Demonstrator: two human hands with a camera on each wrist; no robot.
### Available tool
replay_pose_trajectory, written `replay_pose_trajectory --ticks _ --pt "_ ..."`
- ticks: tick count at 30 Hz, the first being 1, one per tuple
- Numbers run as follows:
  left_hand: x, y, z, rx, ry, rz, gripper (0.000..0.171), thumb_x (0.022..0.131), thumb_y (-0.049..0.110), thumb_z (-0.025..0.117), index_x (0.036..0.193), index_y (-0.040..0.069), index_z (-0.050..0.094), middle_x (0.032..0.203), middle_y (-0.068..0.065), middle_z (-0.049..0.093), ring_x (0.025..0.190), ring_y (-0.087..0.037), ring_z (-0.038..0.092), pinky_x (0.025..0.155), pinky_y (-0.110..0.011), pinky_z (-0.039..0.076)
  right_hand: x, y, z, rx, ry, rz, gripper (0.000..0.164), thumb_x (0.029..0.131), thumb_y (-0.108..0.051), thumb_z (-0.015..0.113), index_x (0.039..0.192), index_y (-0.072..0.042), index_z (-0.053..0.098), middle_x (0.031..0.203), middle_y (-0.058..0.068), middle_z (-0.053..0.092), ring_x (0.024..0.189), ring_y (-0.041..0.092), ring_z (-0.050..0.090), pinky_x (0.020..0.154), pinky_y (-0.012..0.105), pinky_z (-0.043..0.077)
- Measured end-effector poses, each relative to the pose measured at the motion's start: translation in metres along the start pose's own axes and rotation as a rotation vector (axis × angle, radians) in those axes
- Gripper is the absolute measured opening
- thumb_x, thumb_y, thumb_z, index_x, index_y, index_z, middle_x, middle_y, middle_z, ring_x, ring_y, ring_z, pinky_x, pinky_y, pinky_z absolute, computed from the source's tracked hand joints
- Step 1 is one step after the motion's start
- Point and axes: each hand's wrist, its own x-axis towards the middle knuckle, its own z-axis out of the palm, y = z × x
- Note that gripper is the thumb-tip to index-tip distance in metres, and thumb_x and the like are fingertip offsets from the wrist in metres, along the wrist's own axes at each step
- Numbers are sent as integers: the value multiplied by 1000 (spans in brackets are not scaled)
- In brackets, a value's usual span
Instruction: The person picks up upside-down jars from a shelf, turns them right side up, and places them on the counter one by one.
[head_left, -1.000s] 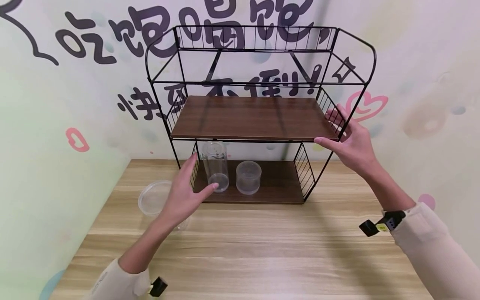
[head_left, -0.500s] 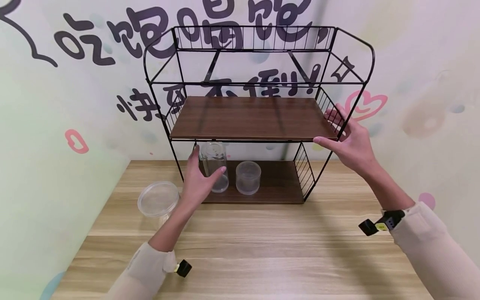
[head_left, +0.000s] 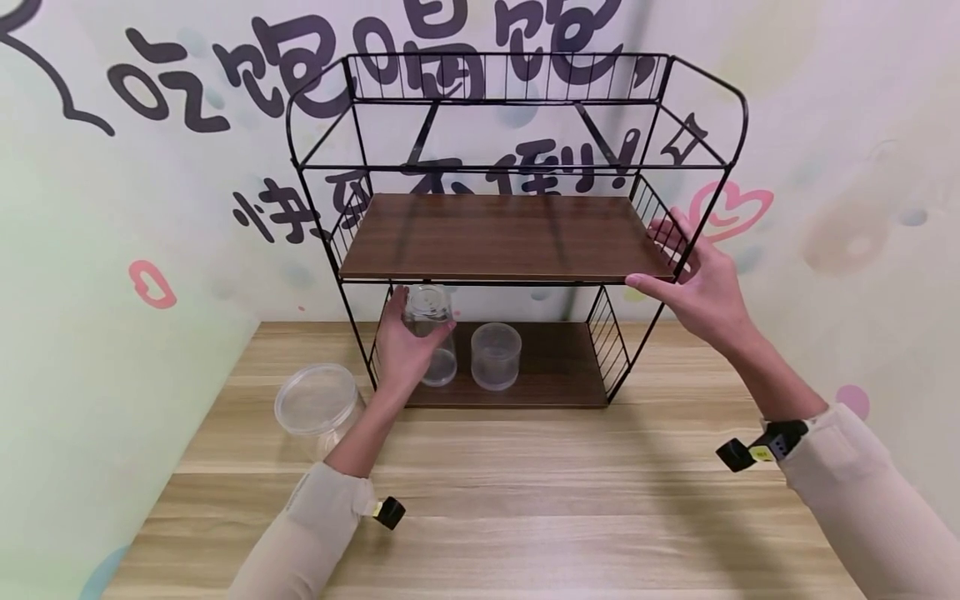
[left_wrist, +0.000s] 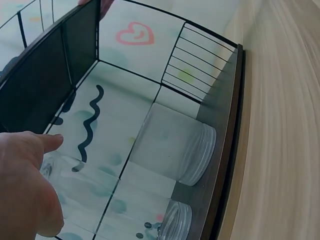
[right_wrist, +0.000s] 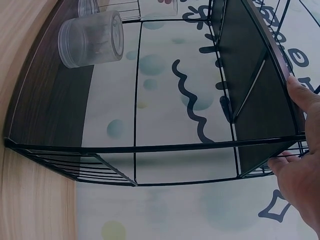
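On the bottom board of a black wire rack (head_left: 480, 407) stands a tall clear jar (head_left: 441, 367). My left hand (head_left: 405, 346) is at its upper part, thumb across the near side and fingers at the far left side. The left wrist view shows this hand (left_wrist: 25, 185) by the jar's upper end. A shorter clear jar (head_left: 496, 357) stands just to the right of the tall one. At the rack's right side my right hand (head_left: 708, 287) grips the brown middle shelf (head_left: 495, 237) and side frame, thumb on the front edge, fingers behind the wire side.
A wide clear jar (head_left: 318, 404) stands on the wood-grain table (head_left: 540, 500) left of the rack, partly behind my left forearm. Behind the rack is a wall (head_left: 847, 167) with dark lettering. The middle shelf hangs low over the jars.
My left hand has moved right and forward from beside the rack's left post to the tall jar, its thumb now across it. The right hand and the jars have stayed in place.
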Motion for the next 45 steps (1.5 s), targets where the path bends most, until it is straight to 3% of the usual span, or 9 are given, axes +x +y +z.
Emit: replay_pose_trajectory --ticks 6,14,22,34,40,45 --pt "3 -6 5 -67 9 -7 95 83 16 90 159 -4 37 155 -24 53 141 -38 52 120 -51 44 1 2 2 17 0 -3 97 84 -1 88 164 -4 34 153 26 55 139 18 57 110 11 45" --pt "3 -10 4 -81 25 2 87 83 16 90 155 -3 45 140 -21 61 114 -35 61 98 -51 55 1 2 2 -20 -2 4 98 85 -4 88 165 -6 32 153 24 55 137 16 57 109 9 45" --pt "-3 -5 -2 -90 29 14 87 80 13 91 153 -4 47 145 -24 60 130 -39 61 112 -48 51 2 2 2 -27 7 2 97 85 -4 88 165 -7 33 152 22 56 135 15 57 109 10 44" --pt "-21 10 -12 -125 14 38 85 78 9 93 150 -4 50 143 -22 62 130 -36 62 112 -45 53 0 3 0 -38 14 1 97 84 -5 89 165 -7 35 152 22 57 134 10 59 98 6 48" --pt "-33 19 -19 -140 -11 33 83 78 8 93 150 -2 51 147 -20 61 134 -33 59 117 -42 49 0 3 1 -42 9 -1 99 85 -5 88 166 -8 32 152 22 56 136 13 57 105 7 44" --pt "-42 27 -23 -194 -57 -6 85 79 8 93 152 2 49 150 -18 58 141 -30 55 121 -33 44 -1 1 0 -73 7 9 98 87 -9 88 167 -10 31 153 21 55 136 14 56 109 9 43"
